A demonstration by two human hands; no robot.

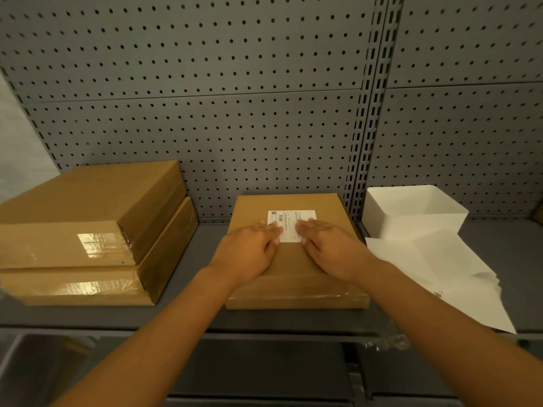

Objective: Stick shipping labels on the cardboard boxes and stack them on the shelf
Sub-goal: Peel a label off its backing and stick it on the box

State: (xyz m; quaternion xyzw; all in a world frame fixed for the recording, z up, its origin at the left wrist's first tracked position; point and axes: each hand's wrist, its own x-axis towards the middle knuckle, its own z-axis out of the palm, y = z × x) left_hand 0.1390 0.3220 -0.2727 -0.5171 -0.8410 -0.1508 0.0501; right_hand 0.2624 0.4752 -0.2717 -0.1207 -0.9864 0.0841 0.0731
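Cardboard box (pixel 293 268) under seemingly flat hands

Matt cardboard boxes (pixel 88 230) sealed with glossy tape (pixel 100 245); perforated metal backboard (pixel 205 83).

A grey pegboard back panel (pixel 205 83) fills the view, split by a slotted upright (pixel 370 113). Below it runs a dark grey shelf (pixel 191 315); a lower level (pixel 264 368) sits in shadow. A pale wall (pixel 17 142) shows far left.
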